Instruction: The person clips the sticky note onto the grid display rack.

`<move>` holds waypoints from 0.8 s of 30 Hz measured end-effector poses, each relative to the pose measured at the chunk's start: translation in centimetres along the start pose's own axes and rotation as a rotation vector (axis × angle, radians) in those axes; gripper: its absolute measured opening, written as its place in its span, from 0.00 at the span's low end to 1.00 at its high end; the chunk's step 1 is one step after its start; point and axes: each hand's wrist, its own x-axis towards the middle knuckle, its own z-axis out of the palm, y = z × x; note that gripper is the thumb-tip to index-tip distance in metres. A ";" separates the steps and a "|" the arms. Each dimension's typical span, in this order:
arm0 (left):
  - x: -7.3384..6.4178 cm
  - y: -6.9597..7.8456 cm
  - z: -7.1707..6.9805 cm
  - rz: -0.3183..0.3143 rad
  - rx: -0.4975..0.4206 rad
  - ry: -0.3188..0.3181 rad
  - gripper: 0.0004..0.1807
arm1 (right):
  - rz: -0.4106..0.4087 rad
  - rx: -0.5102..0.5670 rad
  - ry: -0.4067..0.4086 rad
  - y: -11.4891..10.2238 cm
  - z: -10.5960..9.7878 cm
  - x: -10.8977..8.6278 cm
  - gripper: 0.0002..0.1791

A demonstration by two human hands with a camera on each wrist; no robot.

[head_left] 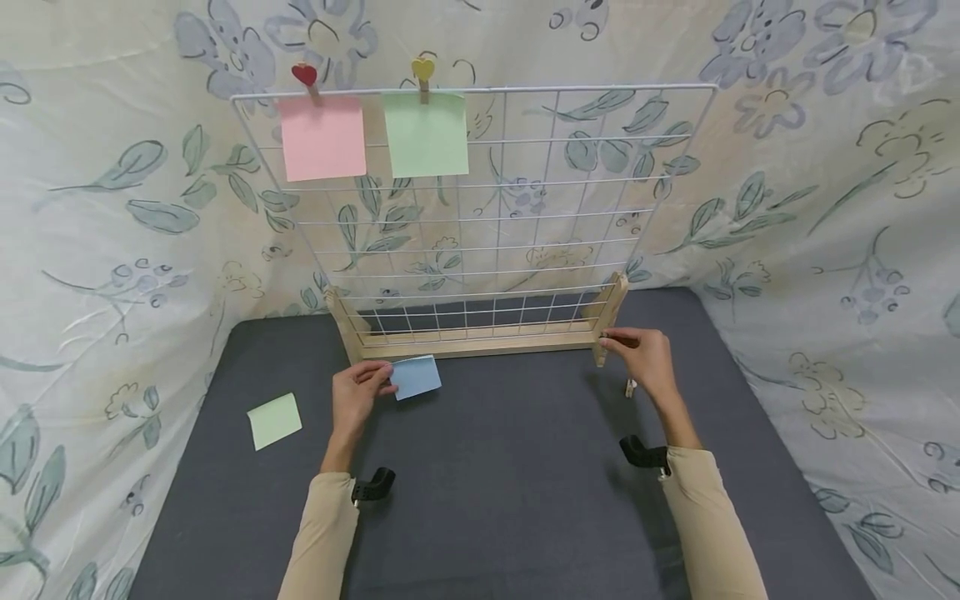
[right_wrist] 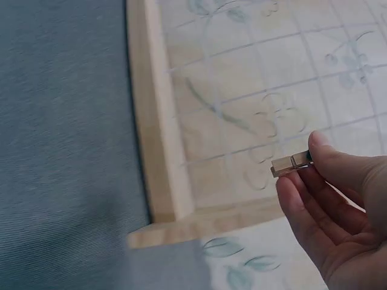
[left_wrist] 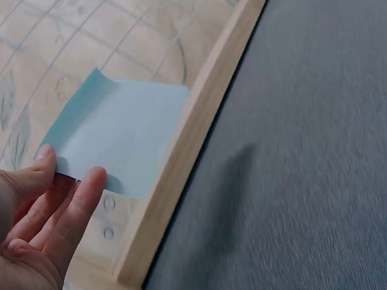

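Note:
My left hand (head_left: 355,396) pinches a blue sticky note (left_wrist: 124,124) by one edge, thumb on one side and fingers on the other. In the head view the blue note (head_left: 416,377) appears just in front of the stand's wooden base bar. Between the thumb and fingertips of my right hand (right_wrist: 338,199) is a small wooden clothespin (right_wrist: 291,163), its dark end partly hidden by the thumb. That hand (head_left: 645,358) is by the stand's right foot. On the white wire grid (head_left: 525,182), a red-heart clothespin (head_left: 305,77) holds a pink note (head_left: 324,140), and a yellow-heart clothespin (head_left: 423,77) holds a green note (head_left: 427,135).
A light green note (head_left: 274,422) lies on the dark table (head_left: 487,500) at the left. Another small clothespin (head_left: 631,387) lies below my right hand. The grid leans upright in a wooden stand (head_left: 480,343), with flowered cloth (head_left: 120,250) behind and at both sides.

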 end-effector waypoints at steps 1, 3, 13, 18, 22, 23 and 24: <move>0.1 0.2 0.3 0.003 0.003 -0.007 0.12 | -0.009 0.002 0.000 -0.4 -0.1 0.3 0.15; 0.2 0.6 1.0 0.012 0.007 -0.015 0.12 | -0.025 0.009 0.002 -1.1 -0.4 0.8 0.14; 0.6 3.0 3.9 0.069 0.008 -0.060 0.11 | -0.093 0.160 -0.084 -5.0 -2.6 2.8 0.16; 0.7 4.6 5.0 0.118 0.014 -0.091 0.10 | -0.065 0.249 -0.129 -6.7 -3.5 3.4 0.17; 0.7 5.7 5.7 0.147 0.000 -0.118 0.10 | -0.030 0.375 -0.162 -7.7 -3.9 3.9 0.18; 0.7 6.0 5.9 0.152 -0.008 -0.124 0.10 | -0.027 0.403 -0.172 -7.9 -4.0 4.0 0.19; 0.6 6.2 6.1 0.155 -0.023 -0.129 0.10 | -0.024 0.419 -0.179 -8.1 -4.1 4.0 0.19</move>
